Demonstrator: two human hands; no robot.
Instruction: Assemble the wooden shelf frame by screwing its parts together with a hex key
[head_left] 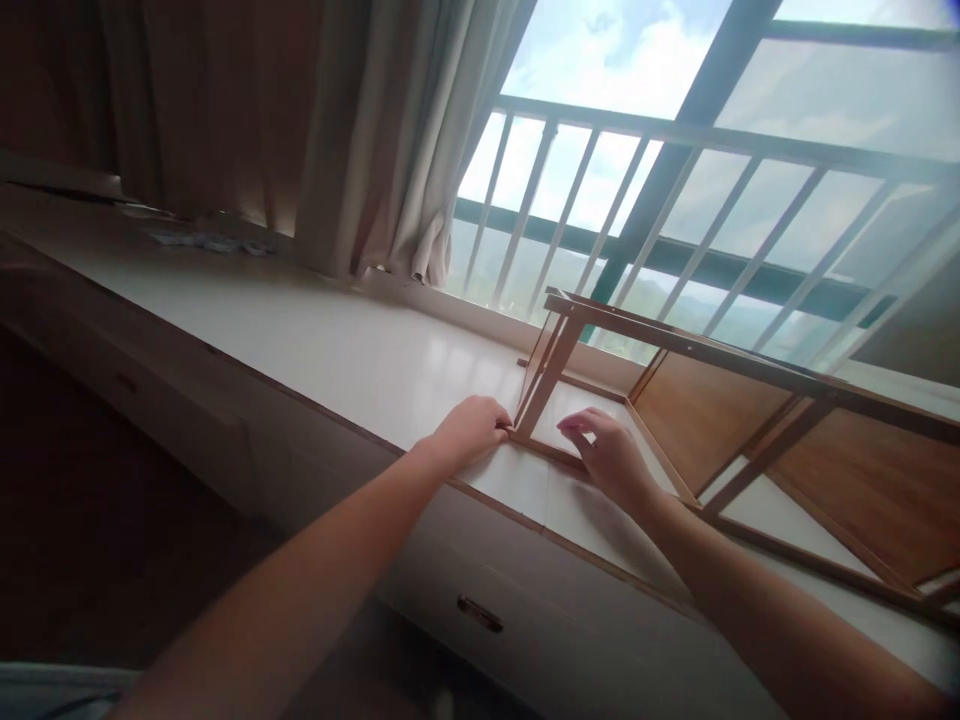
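Observation:
A brown wooden frame [559, 375], like a small open-sided shelf with brown panels, stands on the white ledge by the window. My left hand [474, 430] is closed at its lower left corner, fingertips curled against the wood; they partly hide what they grip there. At the frame's open front, just right of that corner, my right hand [611, 452] is closed in a pinch, thumb against the fingers. Whatever is in that pinch, if anything, is too small to make out.
The white ledge [375, 350] runs leftward past a grey curtain [382, 130], with small pale items [214, 242] at its far end. Below it is a drawer front with a recessed handle [480, 613]. Window railings [570, 190] rise behind the frame.

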